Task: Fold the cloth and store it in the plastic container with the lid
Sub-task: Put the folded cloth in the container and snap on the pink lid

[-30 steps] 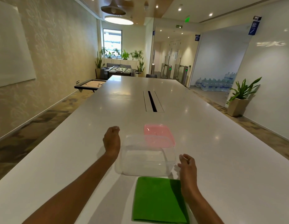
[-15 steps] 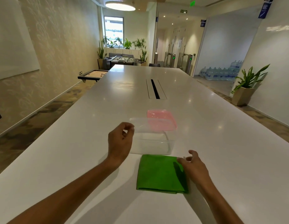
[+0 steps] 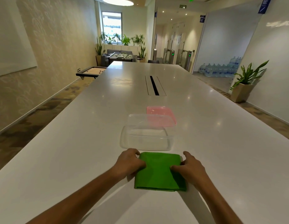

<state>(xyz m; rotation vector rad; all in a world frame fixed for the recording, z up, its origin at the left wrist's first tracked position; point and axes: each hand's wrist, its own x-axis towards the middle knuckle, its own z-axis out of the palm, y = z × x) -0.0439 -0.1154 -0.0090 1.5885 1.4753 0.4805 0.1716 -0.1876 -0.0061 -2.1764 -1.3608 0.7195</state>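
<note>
A green cloth [image 3: 159,172], folded into a thick square, lies on the white table [image 3: 76,151] close in front of me. My left hand [image 3: 130,163] grips its left edge, thumb on top. My right hand [image 3: 188,168] grips the right edge the same way. Just beyond the cloth stands a clear plastic container [image 3: 147,136], open and with nothing in it. A pink lid [image 3: 160,116] lies flat behind the container, to its right.
A long cable slot [image 3: 154,85] runs down the middle of the table further away. The table's left edge drops to the carpeted floor. A potted plant [image 3: 243,86] stands by the right wall.
My left hand came down from the container's left rim onto the cloth's left edge. My right hand closed on the cloth's right edge. The view tilted down.
</note>
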